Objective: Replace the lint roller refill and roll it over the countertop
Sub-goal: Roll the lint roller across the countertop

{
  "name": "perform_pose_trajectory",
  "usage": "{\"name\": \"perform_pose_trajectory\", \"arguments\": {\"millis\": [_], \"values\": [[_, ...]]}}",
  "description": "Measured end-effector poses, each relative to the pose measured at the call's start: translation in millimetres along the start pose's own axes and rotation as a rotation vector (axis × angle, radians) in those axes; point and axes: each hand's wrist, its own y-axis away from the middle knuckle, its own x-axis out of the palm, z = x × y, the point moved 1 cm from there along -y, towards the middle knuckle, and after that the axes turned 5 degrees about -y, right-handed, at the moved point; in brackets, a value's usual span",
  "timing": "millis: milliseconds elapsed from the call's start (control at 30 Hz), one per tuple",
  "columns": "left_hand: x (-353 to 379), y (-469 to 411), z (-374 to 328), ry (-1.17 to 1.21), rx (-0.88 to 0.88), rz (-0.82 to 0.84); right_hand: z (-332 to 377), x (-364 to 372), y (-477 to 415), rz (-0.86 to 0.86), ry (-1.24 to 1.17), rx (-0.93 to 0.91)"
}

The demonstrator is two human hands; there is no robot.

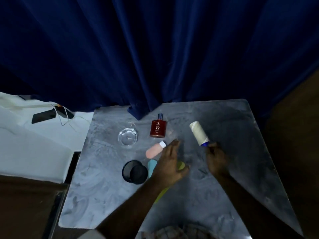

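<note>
Lint roller (199,133) lies on the grey tabletop (103,195), its long axis pointing toward 11 o'clock, handle end gripped in the closed fingers of the right hand (215,159). At its 9 o'clock a bottle (158,127) reads "RED ZX". The left hand (170,163) rests flat, fingers spread, holding nothing.

**Grey marbled countertop and what lies on it**

The countertop (107,187) is grey and mottled; a clear glass dish (127,136) sits towards the back; just right of it stands a dark red bottle (158,129); nearer, a pink roll (154,150) lies flat; a black mesh cup (135,171) rests on its side; beside it a pale blue piece (151,167).
</note>
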Motion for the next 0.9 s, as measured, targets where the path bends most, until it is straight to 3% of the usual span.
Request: {"name": "perform_pose_trajectory", "arguments": {"millis": [300, 433, 633, 900], "values": [[22, -122, 34, -0.414, 0.078, 0.188, -26, 36, -36, -0.141, 0.138, -0.021], [25, -155, 53, -0.531, 0.123, 0.321, -35, 44, -38, -0.097, 0.247, -0.031], [39, -162, 70, -0.573, 0.146, 0.365, -38, 45, -28, 0.006, 0.532, -0.07], [41, -162, 70, -0.556, 0.141, 0.373, -34, 47, -22, 0.084, 0.597, -0.099]]}}
